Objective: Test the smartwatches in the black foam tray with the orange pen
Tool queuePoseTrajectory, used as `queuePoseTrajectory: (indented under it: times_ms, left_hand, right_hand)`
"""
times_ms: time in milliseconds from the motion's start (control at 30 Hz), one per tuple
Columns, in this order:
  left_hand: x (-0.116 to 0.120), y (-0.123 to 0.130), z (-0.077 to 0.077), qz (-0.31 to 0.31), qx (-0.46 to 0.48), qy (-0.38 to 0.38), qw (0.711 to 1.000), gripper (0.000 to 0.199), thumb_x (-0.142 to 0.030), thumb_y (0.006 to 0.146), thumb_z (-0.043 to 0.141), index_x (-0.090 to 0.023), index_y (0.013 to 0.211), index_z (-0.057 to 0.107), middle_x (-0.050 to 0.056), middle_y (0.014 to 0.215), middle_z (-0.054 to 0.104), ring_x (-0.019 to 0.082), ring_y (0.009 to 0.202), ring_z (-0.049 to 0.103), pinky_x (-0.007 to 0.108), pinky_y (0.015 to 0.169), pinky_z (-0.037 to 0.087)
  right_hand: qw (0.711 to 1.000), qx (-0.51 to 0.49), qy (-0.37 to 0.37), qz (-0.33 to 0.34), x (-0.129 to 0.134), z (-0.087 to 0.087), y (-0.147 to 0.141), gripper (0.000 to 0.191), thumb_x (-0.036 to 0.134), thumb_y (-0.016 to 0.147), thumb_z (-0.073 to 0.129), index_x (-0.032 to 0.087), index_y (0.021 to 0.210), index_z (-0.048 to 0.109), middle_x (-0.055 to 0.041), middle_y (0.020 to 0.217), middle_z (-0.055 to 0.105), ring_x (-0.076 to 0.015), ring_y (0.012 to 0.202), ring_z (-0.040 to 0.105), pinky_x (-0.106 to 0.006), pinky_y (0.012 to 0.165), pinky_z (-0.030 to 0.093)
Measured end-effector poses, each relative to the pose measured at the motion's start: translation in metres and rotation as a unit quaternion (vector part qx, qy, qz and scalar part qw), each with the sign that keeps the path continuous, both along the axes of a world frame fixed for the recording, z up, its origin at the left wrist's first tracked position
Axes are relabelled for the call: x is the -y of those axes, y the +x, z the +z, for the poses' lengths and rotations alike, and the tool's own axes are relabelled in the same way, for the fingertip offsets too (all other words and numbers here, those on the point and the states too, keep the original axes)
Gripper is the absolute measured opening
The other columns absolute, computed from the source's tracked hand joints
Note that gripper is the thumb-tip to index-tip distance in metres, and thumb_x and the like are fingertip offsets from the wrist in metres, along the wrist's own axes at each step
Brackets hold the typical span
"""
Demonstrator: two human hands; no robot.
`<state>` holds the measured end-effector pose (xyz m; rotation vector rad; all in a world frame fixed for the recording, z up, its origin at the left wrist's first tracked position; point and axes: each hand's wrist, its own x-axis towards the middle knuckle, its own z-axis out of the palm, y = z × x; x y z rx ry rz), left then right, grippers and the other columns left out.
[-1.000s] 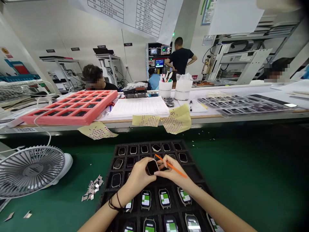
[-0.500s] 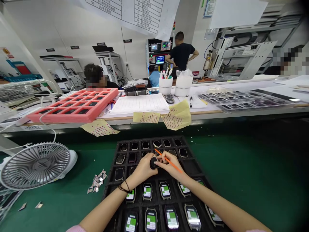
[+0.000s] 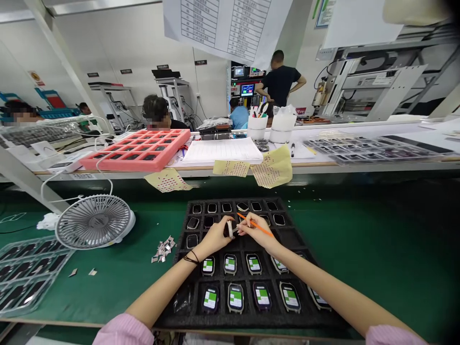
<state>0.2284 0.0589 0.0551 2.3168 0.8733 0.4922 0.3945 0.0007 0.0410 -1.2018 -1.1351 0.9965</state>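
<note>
Smartwatch body (image 3: 232, 228) is held pinched between my two hands, just above the upper rows of a black foam tray (image 3: 251, 324) and seated in no compartment; its dark face shows in part. On my left hand (image 3: 215, 237), the fingers (image 3: 225, 223) are closed on the case edge, and a small white strip (image 3: 230, 229) shows at those fingertips; I cannot tell at this size what it is or whether it is attached. My right hand (image 3: 257, 233) grips an orange stick (image 3: 259, 226) and presses in against the case from the other side. Below my wrists, the tray holds watches with green-and-white screens (image 3: 235, 298); above them sit dark-faced units (image 3: 212, 208). A desk fan (image 3: 95, 222) stands on the green desk mat (image 3: 377, 249), beside loose silver scraps (image 3: 164, 250). Risks noted: a slip of the stick could scratch the dark face, and a weak pinch could drop the body onto the units beneath. Fan draught could lift the white strip or carry scraps towards the open tray, leaving debris in the compartments.
</note>
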Motion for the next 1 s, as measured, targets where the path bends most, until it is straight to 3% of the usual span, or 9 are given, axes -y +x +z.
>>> queuePoseTrajectory:
  times_ms: [233,367,500,633,767,900,1000]
  left_hand:
    - [0.015,-0.014,-0.004,0.018,-0.019,0.01,1.0,0.062,-0.001,0.068,0.058,-0.017,0.126,0.046,0.009,0.099,0.072,0.025,0.084,0.069,0.029,0.073,0.05]
    - [0.017,-0.021,0.004,0.043,-0.019,0.025,0.999,0.066,-0.002,0.069,0.058,-0.018,0.131,0.043,0.005,0.086,0.073,0.023,0.078,0.07,0.029,0.071,0.051]
    - [-0.005,-0.056,0.021,0.114,-0.004,0.039,0.993,0.048,-0.012,0.076,0.059,-0.021,0.122,0.051,0.001,0.085,0.073,0.017,0.08,0.069,0.024,0.075,0.051]
    - [-0.045,-0.11,0.029,0.259,-0.02,0.061,0.964,0.034,-0.023,0.084,0.053,-0.019,0.117,0.056,0.005,0.092,0.072,0.02,0.088,0.068,0.027,0.077,0.05]
    - [-0.073,-0.152,0.016,0.36,-0.077,0.062,0.928,0.033,-0.026,0.085,0.05,-0.016,0.115,0.058,0.009,0.092,0.073,0.026,0.09,0.067,0.03,0.072,0.05]
    - [-0.081,-0.169,-0.005,0.377,-0.14,0.049,0.914,0.026,-0.026,0.084,0.052,-0.018,0.105,0.065,0.009,0.09,0.073,0.026,0.088,0.068,0.027,0.066,0.049]
    - [-0.08,-0.171,-0.013,0.375,-0.177,0.064,0.908,0.026,-0.027,0.082,0.054,-0.013,0.099,0.068,0.016,0.101,0.07,0.032,0.099,0.063,0.031,0.072,0.05]
  right_hand:
    - [0.997,0.076,0.011,0.016,-0.001,0.005,-0.03,0.042,0.035,0.059,0.081,0.023,0.062,0.04,0.0049,0.063,0.054,-0.0144,0.056,0.052,-0.028,0.054,0.048]
    - [0.995,0.093,0.031,0.004,0.0,0.014,-0.03,0.043,0.037,0.063,0.077,0.023,0.06,0.037,0.0048,0.063,0.05,-0.0154,0.062,0.053,-0.029,0.062,0.045]
    - [0.996,0.083,0.035,0.01,0.012,0.031,-0.025,0.045,0.042,0.065,0.076,0.024,0.064,0.035,0.0029,0.069,0.054,-0.0168,0.066,0.055,-0.03,0.064,0.044]
    - [0.997,0.045,0.03,0.055,0.024,0.047,-0.029,0.046,0.04,0.065,0.078,0.024,0.064,0.035,0.0043,0.067,0.053,-0.0146,0.062,0.051,-0.029,0.063,0.041]
    - [0.997,0.034,0.022,0.065,0.027,0.051,-0.036,0.048,0.038,0.063,0.08,0.023,0.063,0.035,0.0055,0.067,0.05,-0.0114,0.056,0.044,-0.026,0.059,0.037]
    - [0.995,0.069,0.035,0.069,0.02,0.041,-0.037,0.046,0.039,0.066,0.077,0.023,0.064,0.034,0.0057,0.066,0.047,-0.0115,0.057,0.043,-0.026,0.058,0.037]
    - [0.989,0.13,0.041,0.06,0.009,0.026,-0.03,0.043,0.039,0.068,0.074,0.023,0.065,0.035,0.0063,0.064,0.044,-0.0119,0.057,0.043,-0.025,0.057,0.037]
